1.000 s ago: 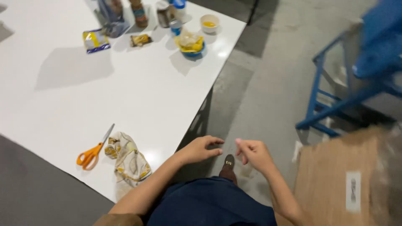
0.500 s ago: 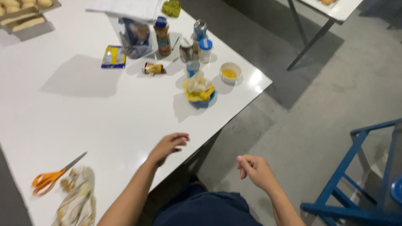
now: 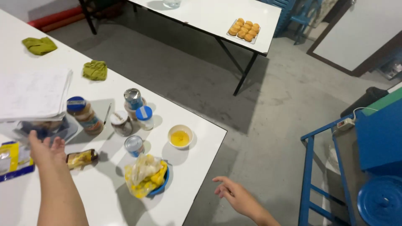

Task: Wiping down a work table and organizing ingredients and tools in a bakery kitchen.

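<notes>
A left hand [image 3: 44, 151], fingers spread and empty, reaches over a white table [image 3: 104, 196] toward a clear plastic container [image 3: 39, 127] just beyond it, likely light, slick and best gripped by its rim; a small yellow packet [image 3: 81, 158] lies just right; the right hand [image 3: 234, 194] hangs open off the table edge

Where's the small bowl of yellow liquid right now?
Head view: the small cream bowl of yellow liquid sits near the white table's right edge, between the small tin can and the corner.

White table [image 3: 190, 161], blue-lidded jar [image 3: 83, 115], yellow-filled bowl [image 3: 180, 136], green cloths [image 3: 94, 70]
</notes>
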